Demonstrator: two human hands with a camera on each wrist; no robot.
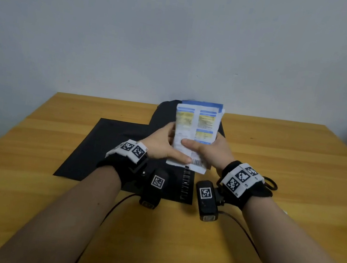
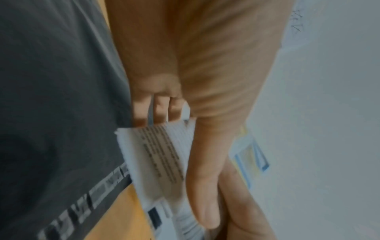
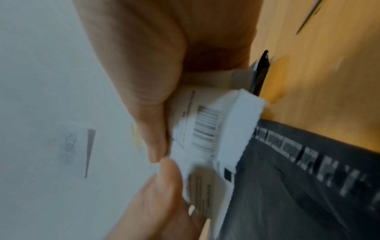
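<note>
A stack of flat white packets [image 1: 197, 125] printed in blue and yellow, with a barcode near the bottom edge, is held upright between both hands over the table. My left hand [image 1: 164, 146] grips the stack's left side, with its thumb laid across the lower front and its fingers behind. On the stack's right side, my right hand [image 1: 213, 151] presses its thumb across the middle front. In the left wrist view, the thumb [image 2: 205, 178] lies along the packets [image 2: 158, 155]. The right wrist view shows the right thumb [image 3: 152, 123] on the barcode packet [image 3: 211, 129].
A black plastic mailer bag [image 1: 104, 151] with pale lettering lies flat on the wooden table [image 1: 275, 148] under the hands. A dark ring-shaped object [image 1: 270, 183] sits behind the right wrist. Thin cables [image 1: 120, 201] trail toward me. A plain wall stands behind the table.
</note>
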